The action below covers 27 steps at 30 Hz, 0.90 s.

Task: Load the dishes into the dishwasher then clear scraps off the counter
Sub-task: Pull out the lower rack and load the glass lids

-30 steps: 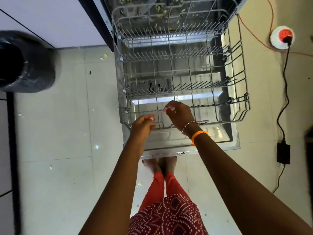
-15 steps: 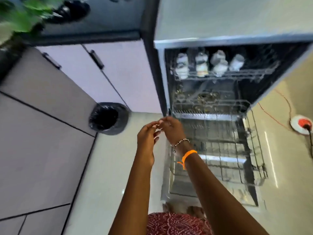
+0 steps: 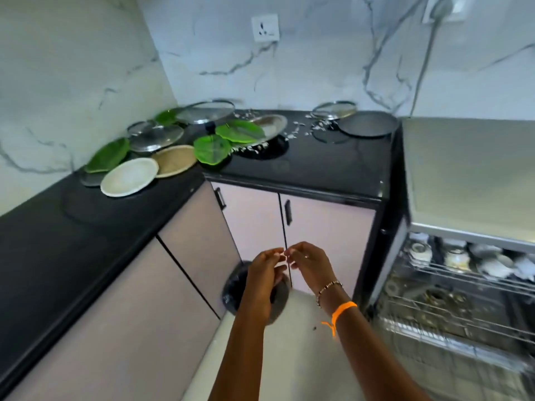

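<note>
Home kitchen: black counter (image 3: 86, 227) with plates at eleven o'clock, marble-look wall (image 3: 318, 53), pink cabinets (image 3: 327, 227), open dishwasher (image 3: 463, 285) at three o'clock.

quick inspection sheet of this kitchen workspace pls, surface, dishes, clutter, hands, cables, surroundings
surface: black counter, glossy, L-shaped.
job's things: white plate, tan plate, green leaf plates, glass lids and a dark pan all on the counter; dishwasher open, upper rack holds cups.
clutter: pale scraps scattered near the back.
grippers: left hand and right hand, fingertips together, holding nothing clear.
cables: grey cord down the wall.
surroundings: marble wall, bin on the floor.
</note>
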Available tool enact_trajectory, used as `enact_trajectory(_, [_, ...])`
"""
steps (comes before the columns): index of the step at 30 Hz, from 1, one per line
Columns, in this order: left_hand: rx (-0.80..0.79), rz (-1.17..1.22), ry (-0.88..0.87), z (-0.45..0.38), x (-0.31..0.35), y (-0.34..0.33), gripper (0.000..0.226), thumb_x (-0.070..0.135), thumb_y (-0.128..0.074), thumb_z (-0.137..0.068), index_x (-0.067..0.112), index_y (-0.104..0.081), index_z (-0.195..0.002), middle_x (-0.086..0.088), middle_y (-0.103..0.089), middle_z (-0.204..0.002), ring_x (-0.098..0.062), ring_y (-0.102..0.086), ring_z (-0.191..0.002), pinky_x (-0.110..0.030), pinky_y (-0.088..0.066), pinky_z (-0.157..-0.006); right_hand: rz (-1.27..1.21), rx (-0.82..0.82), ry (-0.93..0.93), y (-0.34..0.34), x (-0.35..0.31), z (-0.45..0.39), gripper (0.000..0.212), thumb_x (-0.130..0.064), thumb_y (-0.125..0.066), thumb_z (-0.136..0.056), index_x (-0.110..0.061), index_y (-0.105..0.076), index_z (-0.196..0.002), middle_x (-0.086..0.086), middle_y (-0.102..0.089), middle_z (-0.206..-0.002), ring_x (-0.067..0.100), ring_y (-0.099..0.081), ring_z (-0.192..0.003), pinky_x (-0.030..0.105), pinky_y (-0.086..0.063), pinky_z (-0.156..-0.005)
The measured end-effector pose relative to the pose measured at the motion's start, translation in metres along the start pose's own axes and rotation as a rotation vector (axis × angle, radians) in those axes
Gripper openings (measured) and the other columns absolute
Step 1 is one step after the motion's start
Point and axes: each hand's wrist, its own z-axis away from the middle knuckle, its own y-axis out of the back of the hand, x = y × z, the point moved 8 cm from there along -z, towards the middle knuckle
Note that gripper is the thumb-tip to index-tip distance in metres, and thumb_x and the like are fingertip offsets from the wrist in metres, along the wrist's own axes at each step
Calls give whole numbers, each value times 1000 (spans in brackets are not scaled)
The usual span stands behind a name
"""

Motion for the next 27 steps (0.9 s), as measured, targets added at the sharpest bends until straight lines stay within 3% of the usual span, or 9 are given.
enact_trajectory(5, [-73,-109,-5,-55,60,50,21,19,-46,-97,13,-60,-111,-6,-65,-111,-17,-61,-94,-27,-46,-87,-45,-8,47,-72,-53,-58,27,4,-48,-87,-12,-59,-68,1,-59,-63,13,-54,-58,20,-44,-59])
enact_trajectory(8, [-82,-109,-9,-84,91,74,30,19,-44,-98,7,-54,-123,-11,-60,-122,-26,-59,-109,-32,-44,-96,-68,-35,76,-101,-77,-86,29,7,-45,-88,-9,-58,-68,3,-58,-63,9,-52,-55,11,-40,-51])
enact_trajectory(12, [-96,-119,2,-121,114,81,31,20,-43,-99,7,-53,-125,-13,-58,-124,-28,-57,-112,-33,-45,-96,-51,-3,109,-111,-97,-124,20,8,-44,-88,12,-63,-87,3,-56,-65,3,-54,-53,5,-38,-47])
enact_trajectory(17, [-189,-145,-45,-168,143,67,24,22,-43,-98,14,-61,-111,-7,-63,-111,-19,-61,-99,-30,-48,-90,-80,41,106,-105,-105,-182,18,6,-44,-89,2,-61,-87,3,-54,-66,8,-50,-59,4,-38,-47])
enact_trajectory(21, [-249,-136,-59,-220,169,48,19,19,-44,-96,20,-62,-100,2,-61,-90,-10,-58,-82,-22,-46,-74,-63,51,87,-100,-108,-249,26,6,-47,-89,-6,-58,-69,6,-52,-61,-2,-51,-42,5,-39,-46])
enact_trajectory(25, [-189,-55,-53,-291,215,32,15,17,-45,-95,23,-58,-90,4,-57,-84,-8,-54,-73,-21,-43,-67,-28,61,50,-95,-117,-341,31,3,-46,-90,-13,-52,-64,4,-49,-59,-4,-46,-33,4,-33,-38])
enact_trajectory(27, [-127,1,-41,-331,237,26,15,17,-46,-95,21,-54,-83,3,-53,-80,-10,-51,-70,-23,-43,-68,7,115,-7,-86,-111,-393,33,2,-49,-88,-15,-48,-60,4,-46,-58,2,-47,-39,12,-35,-42])
